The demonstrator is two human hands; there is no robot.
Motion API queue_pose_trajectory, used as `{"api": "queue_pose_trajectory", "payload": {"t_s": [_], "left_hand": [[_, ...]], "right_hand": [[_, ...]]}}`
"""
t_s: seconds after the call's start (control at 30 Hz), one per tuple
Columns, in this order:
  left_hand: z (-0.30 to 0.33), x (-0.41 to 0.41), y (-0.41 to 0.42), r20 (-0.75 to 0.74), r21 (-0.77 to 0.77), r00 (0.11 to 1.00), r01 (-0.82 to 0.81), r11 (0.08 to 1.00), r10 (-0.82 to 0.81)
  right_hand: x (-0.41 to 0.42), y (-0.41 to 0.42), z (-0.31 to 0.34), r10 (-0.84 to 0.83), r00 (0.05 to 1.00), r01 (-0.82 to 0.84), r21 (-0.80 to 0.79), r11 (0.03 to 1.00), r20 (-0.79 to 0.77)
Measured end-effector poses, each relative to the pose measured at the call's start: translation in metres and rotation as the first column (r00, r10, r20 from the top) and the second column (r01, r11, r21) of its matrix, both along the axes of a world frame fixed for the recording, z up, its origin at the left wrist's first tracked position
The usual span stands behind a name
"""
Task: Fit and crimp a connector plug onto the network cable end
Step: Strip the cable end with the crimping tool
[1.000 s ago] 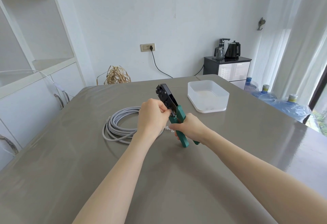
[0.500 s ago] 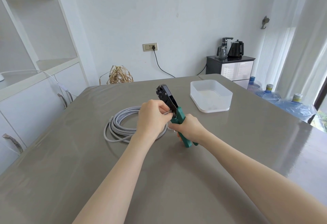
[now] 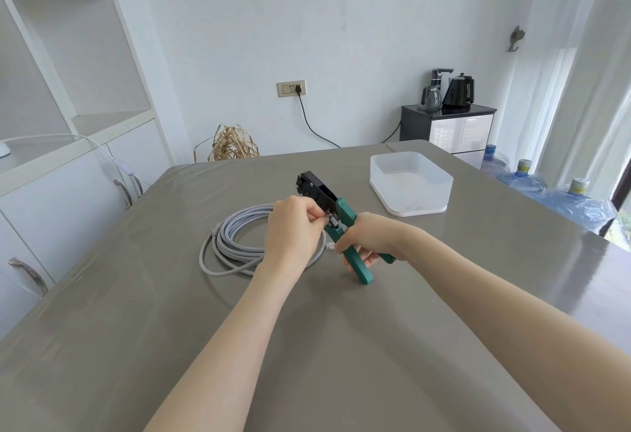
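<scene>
A coil of grey network cable [image 3: 232, 243] lies on the grey table [image 3: 307, 346], left of centre. My right hand [image 3: 370, 238] grips the green handles of a crimping tool [image 3: 327, 206], whose black head tilts up and away to the left. My left hand [image 3: 293, 230] is closed with its fingertips pinched against the tool's side slot; the cable end it holds is mostly hidden by the fingers. A small clear connector plug [image 3: 330, 246] lies on the table just below the tool, between my hands.
A translucent white plastic tub [image 3: 411, 184] stands on the table at the back right. Beyond the table are a black cabinet with kettles [image 3: 447, 124], water bottles [image 3: 577, 202] on the right, white shelving on the left and a wicker ball [image 3: 232, 144] by the wall.
My hands and the tool have stayed almost in place. The left fingers have shifted slightly at the tool's slot. The camera has tilted a little.
</scene>
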State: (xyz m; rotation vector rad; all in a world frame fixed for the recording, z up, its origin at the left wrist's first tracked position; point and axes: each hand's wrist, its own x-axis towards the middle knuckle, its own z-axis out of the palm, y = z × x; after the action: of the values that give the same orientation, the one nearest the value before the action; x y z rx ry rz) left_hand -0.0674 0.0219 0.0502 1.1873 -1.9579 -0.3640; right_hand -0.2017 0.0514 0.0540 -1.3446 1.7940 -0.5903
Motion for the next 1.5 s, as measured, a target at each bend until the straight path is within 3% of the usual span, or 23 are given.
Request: {"api": "queue_pose_trajectory", "payload": {"t_s": [0.33, 0.57, 1.5], "left_hand": [[0.002, -0.002, 0.003, 0.027, -0.01, 1.0, 0.005, 1.0, -0.004], [0.004, -0.002, 0.004, 0.045, -0.013, 0.999, 0.019, 1.0, -0.018], [0.014, -0.005, 0.012, 0.027, 0.087, 0.999, 0.025, 0.996, -0.028]], "right_hand": [[-0.007, 0.003, 0.022, 0.035, 0.997, -0.042, 0.113, 0.993, 0.065], [-0.006, 0.008, 0.022, 0.017, 0.996, -0.025, 0.089, 0.996, 0.083], [-0.003, 0.022, -0.01, -0.055, 0.998, 0.062, -0.218, 0.974, 0.038]]}}
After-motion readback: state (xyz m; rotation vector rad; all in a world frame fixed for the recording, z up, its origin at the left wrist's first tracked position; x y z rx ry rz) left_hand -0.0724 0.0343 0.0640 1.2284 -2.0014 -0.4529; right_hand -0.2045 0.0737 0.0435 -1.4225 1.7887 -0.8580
